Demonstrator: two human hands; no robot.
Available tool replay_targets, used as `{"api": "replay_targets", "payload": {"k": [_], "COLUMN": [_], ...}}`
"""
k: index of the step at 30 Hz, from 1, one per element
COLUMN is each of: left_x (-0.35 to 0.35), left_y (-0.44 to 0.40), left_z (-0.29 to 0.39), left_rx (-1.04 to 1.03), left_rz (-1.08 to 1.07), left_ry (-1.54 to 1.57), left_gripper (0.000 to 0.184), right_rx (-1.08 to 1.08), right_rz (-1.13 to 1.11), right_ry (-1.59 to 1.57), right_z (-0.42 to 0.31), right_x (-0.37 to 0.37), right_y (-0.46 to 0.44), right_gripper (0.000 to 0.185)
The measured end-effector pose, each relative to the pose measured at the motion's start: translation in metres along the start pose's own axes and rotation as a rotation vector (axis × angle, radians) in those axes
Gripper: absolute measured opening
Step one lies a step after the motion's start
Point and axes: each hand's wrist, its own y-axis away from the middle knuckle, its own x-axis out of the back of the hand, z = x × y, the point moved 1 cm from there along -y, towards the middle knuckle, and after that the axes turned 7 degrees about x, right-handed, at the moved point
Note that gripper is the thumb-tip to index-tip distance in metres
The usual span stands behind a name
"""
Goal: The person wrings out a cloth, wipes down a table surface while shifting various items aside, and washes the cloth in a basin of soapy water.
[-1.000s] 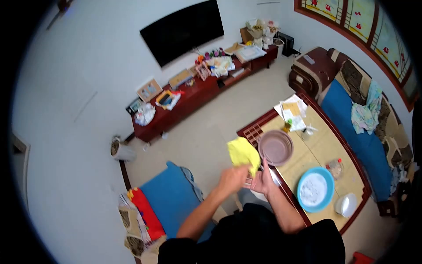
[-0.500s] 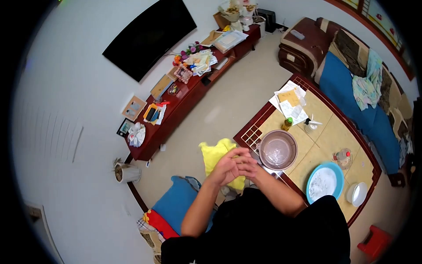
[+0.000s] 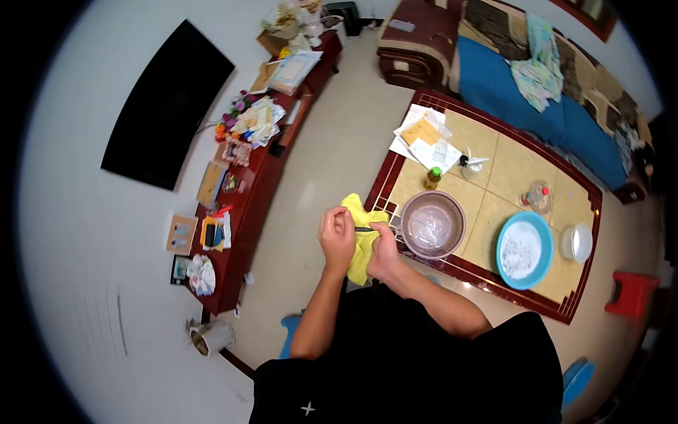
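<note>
A yellow cloth (image 3: 362,256) hangs between my two hands, in front of my body and beside the table's left edge. A dark strip shows across the cloth between my fingers. My left hand (image 3: 337,237) is closed in a pinch at the cloth's left side, thumb and fingers together. On the right side, my right hand (image 3: 383,253) grips the cloth and the end of the dark strip, thumb on top. Just right of that hand, a brownish basin (image 3: 433,225) stands on the tiled table (image 3: 484,212).
On the table are a blue basin (image 3: 525,250) with foamy water, a white bowl (image 3: 577,242), a green-capped bottle (image 3: 433,178), a clear container (image 3: 539,197) and papers (image 3: 422,136). A TV cabinet (image 3: 263,191) stands left, a red stool (image 3: 631,293) right.
The view has turned toward the table. My hands, overlapping half a second ago, are now apart with the cloth held between them, and the dark strip has come into view.
</note>
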Motion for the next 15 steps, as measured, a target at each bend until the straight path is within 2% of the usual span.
{"api": "replay_targets", "payload": {"k": [3, 6, 8, 11, 12, 13, 15], "left_x": [0.009, 0.021, 0.039, 0.068, 0.079, 0.089, 0.102], "left_y": [-0.032, -0.062, -0.086, -0.127, -0.135, -0.143, -0.161], "left_z": [0.007, 0.002, -0.009, -0.03, -0.029, -0.03, -0.029], "left_rx": [-0.399, -0.399, -0.44, -0.479, -0.482, -0.483, -0.496], "left_rz": [0.009, -0.118, -0.269, -0.506, -0.575, -0.64, -0.737], "left_ry": [-0.301, -0.319, -0.314, -0.198, -0.181, -0.161, -0.177], "left_gripper": [0.032, 0.047, 0.05, 0.056, 0.057, 0.057, 0.063], "right_rx": [0.227, 0.215, 0.22, 0.33, 0.238, 0.223, 0.283], "right_rz": [0.086, 0.035, -0.029, 0.176, 0.024, -0.015, 0.038], "right_ry": [0.064, -0.011, -0.066, 0.043, -0.174, -0.248, -0.277], "right_z": [0.016, 0.027, 0.043, 0.065, 0.086, 0.1, 0.113], "right_x": [-0.007, -0.019, -0.041, -0.091, -0.055, -0.032, -0.019], "right_y": [-0.042, -0.083, -0.102, -0.126, -0.172, -0.197, -0.205], "right_gripper": [0.049, 0.045, 0.043, 0.045, 0.045, 0.045, 0.044]}}
